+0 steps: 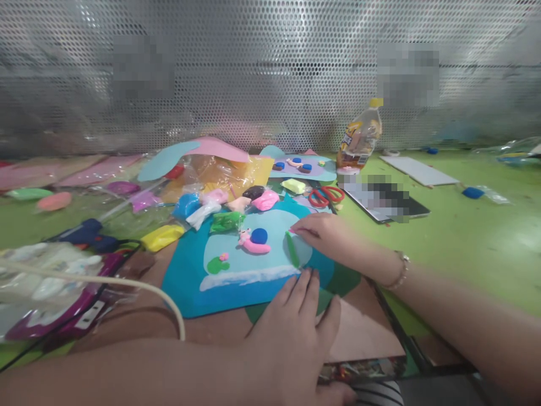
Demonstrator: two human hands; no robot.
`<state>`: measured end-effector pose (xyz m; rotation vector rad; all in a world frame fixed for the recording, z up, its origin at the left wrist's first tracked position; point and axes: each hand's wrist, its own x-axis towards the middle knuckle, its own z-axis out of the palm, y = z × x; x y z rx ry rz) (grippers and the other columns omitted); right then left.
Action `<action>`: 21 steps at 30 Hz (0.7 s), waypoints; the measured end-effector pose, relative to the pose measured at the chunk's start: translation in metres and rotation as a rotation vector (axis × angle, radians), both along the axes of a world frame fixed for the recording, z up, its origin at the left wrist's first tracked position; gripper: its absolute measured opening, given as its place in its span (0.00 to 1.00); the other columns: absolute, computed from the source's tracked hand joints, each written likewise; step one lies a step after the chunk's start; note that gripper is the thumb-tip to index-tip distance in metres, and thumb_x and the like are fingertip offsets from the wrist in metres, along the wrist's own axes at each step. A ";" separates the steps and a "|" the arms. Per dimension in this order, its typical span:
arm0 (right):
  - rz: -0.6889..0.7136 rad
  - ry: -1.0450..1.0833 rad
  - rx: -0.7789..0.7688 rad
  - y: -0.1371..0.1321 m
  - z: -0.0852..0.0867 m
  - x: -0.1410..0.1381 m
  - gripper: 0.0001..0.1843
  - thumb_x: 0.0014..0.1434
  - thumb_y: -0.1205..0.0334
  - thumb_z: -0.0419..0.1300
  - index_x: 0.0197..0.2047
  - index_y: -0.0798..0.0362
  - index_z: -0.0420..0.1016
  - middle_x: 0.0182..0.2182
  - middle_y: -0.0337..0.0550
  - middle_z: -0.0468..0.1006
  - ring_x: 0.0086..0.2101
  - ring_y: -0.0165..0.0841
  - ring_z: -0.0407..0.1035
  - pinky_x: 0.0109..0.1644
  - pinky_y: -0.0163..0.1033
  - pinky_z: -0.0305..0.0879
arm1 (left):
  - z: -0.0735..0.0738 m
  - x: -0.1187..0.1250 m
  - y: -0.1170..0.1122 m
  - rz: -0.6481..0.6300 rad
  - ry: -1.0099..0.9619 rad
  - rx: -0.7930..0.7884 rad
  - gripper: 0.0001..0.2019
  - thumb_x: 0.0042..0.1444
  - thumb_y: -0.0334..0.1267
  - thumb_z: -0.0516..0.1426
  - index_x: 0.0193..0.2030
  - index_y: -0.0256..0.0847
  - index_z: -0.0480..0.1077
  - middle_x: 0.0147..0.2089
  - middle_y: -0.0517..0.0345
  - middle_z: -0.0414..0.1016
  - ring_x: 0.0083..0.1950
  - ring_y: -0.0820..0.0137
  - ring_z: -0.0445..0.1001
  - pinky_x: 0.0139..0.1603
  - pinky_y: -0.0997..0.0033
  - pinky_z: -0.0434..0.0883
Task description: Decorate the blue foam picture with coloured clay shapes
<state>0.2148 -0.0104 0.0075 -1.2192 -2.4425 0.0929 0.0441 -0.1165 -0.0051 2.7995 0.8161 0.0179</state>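
Note:
My right hand (pixel 323 234) is closed in a pinch at the top of a green clay strip (pixel 292 250), with a tiny pink piece of clay showing at the fingertips. My left hand (pixel 291 318) lies flat with fingers apart, its fingertips on the lower edge of the blue sheet (pixel 186 293). Mounted on that sheet is a light-blue panel (pixel 279 223). It carries a pink clay snail (pixel 256 247) with a blue shell, a green lily pad (pixel 217 265) with a pink flower, and a white clay band (pixel 249 277) along the bottom.
Behind the sheet lie bagged clay lumps, including a yellow one (pixel 163 238), and red-handled scissors (pixel 325 196). A bottle (pixel 361 135) stands beyond a phone-like dark device (pixel 384 200). A blue glue gun (pixel 91 234) and a pale cord (pixel 127 282) are at left.

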 end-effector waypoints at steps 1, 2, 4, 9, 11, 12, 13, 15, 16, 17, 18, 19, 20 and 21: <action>0.002 -0.008 -0.004 0.001 -0.001 0.000 0.12 0.62 0.65 0.52 0.39 0.53 0.78 0.37 0.44 0.79 0.37 0.33 0.71 0.40 0.36 0.64 | 0.000 0.000 0.000 0.000 -0.005 -0.006 0.41 0.56 0.62 0.46 0.68 0.33 0.45 0.69 0.28 0.36 0.69 0.43 0.32 0.64 0.44 0.45; 0.004 -0.018 -0.008 0.001 -0.001 0.000 0.13 0.63 0.65 0.52 0.40 0.53 0.78 0.36 0.45 0.79 0.36 0.33 0.71 0.40 0.36 0.63 | -0.001 0.001 0.001 0.000 -0.010 -0.012 0.41 0.56 0.62 0.45 0.68 0.34 0.45 0.69 0.29 0.35 0.69 0.44 0.31 0.65 0.45 0.44; 0.004 -0.044 -0.007 0.002 -0.002 -0.001 0.14 0.64 0.63 0.51 0.41 0.53 0.78 0.35 0.46 0.78 0.35 0.34 0.70 0.39 0.36 0.63 | -0.001 0.001 0.001 -0.001 -0.014 -0.023 0.41 0.56 0.62 0.45 0.68 0.34 0.44 0.69 0.30 0.34 0.69 0.45 0.30 0.65 0.45 0.44; 0.029 -0.136 0.043 0.004 -0.004 -0.001 0.16 0.65 0.62 0.49 0.42 0.55 0.78 0.31 0.47 0.75 0.31 0.33 0.66 0.35 0.36 0.58 | 0.000 0.001 0.000 0.005 -0.019 -0.020 0.42 0.55 0.63 0.46 0.67 0.33 0.46 0.69 0.28 0.35 0.69 0.44 0.32 0.65 0.45 0.44; 0.042 -0.163 0.067 0.003 -0.004 0.000 0.16 0.65 0.62 0.49 0.42 0.55 0.77 0.28 0.46 0.73 0.30 0.32 0.65 0.34 0.35 0.56 | 0.000 0.002 -0.001 0.002 -0.029 -0.006 0.42 0.55 0.63 0.46 0.67 0.33 0.46 0.69 0.27 0.36 0.69 0.44 0.33 0.65 0.46 0.44; 0.044 -0.170 0.076 0.003 -0.005 0.000 0.16 0.65 0.62 0.49 0.42 0.56 0.77 0.27 0.45 0.72 0.29 0.32 0.64 0.33 0.35 0.55 | 0.001 0.002 -0.001 0.002 -0.028 -0.003 0.42 0.55 0.63 0.46 0.67 0.33 0.46 0.68 0.27 0.37 0.69 0.44 0.33 0.65 0.46 0.44; 0.045 -0.176 0.081 0.003 -0.005 0.001 0.16 0.65 0.62 0.49 0.42 0.56 0.77 0.27 0.45 0.72 0.29 0.32 0.63 0.32 0.35 0.55 | 0.001 0.002 -0.001 0.000 -0.023 -0.004 0.42 0.55 0.63 0.46 0.67 0.33 0.46 0.68 0.27 0.37 0.69 0.44 0.34 0.65 0.46 0.44; 0.048 -0.185 0.087 0.002 -0.006 0.001 0.16 0.66 0.62 0.48 0.43 0.56 0.77 0.27 0.45 0.71 0.28 0.31 0.62 0.31 0.35 0.53 | 0.001 0.003 0.000 0.003 -0.012 -0.010 0.42 0.55 0.63 0.46 0.67 0.33 0.46 0.68 0.28 0.38 0.69 0.44 0.35 0.65 0.46 0.44; 0.048 -0.190 0.088 0.002 -0.006 0.001 0.17 0.66 0.61 0.47 0.44 0.56 0.76 0.27 0.45 0.71 0.28 0.31 0.62 0.30 0.35 0.52 | 0.001 0.003 0.000 0.005 -0.009 -0.013 0.42 0.55 0.63 0.46 0.67 0.33 0.46 0.68 0.28 0.38 0.69 0.44 0.35 0.65 0.46 0.44; 0.048 -0.197 0.087 0.002 -0.006 0.001 0.17 0.66 0.61 0.47 0.44 0.56 0.76 0.27 0.45 0.71 0.27 0.31 0.61 0.30 0.35 0.51 | 0.001 0.003 0.000 0.005 -0.011 -0.013 0.42 0.55 0.63 0.46 0.67 0.33 0.46 0.69 0.28 0.37 0.69 0.44 0.35 0.65 0.46 0.44; 0.047 -0.205 0.085 0.002 -0.006 0.000 0.18 0.66 0.61 0.46 0.44 0.56 0.76 0.27 0.45 0.71 0.27 0.30 0.61 0.29 0.35 0.50 | 0.000 0.003 0.000 0.002 -0.015 -0.010 0.42 0.55 0.63 0.46 0.67 0.33 0.46 0.69 0.28 0.37 0.69 0.44 0.34 0.65 0.46 0.44; 0.044 -0.214 0.081 0.002 -0.006 0.000 0.17 0.66 0.61 0.46 0.44 0.56 0.76 0.27 0.45 0.70 0.27 0.30 0.61 0.29 0.35 0.50 | 0.000 0.003 0.000 0.000 -0.021 -0.005 0.42 0.55 0.63 0.46 0.67 0.33 0.45 0.69 0.28 0.36 0.69 0.44 0.34 0.65 0.46 0.44; 0.040 -0.223 0.074 0.002 -0.005 -0.001 0.17 0.66 0.61 0.47 0.43 0.56 0.76 0.26 0.44 0.70 0.27 0.30 0.60 0.29 0.35 0.49 | -0.001 0.002 0.000 -0.003 -0.025 0.001 0.42 0.56 0.63 0.45 0.67 0.33 0.45 0.69 0.28 0.36 0.69 0.44 0.34 0.65 0.46 0.44; 0.036 -0.231 0.067 0.003 -0.005 -0.001 0.17 0.66 0.62 0.47 0.43 0.56 0.76 0.26 0.44 0.70 0.27 0.30 0.60 0.29 0.35 0.49 | -0.001 0.002 0.000 -0.006 -0.026 0.003 0.42 0.56 0.63 0.45 0.68 0.32 0.45 0.69 0.28 0.36 0.69 0.43 0.34 0.65 0.46 0.44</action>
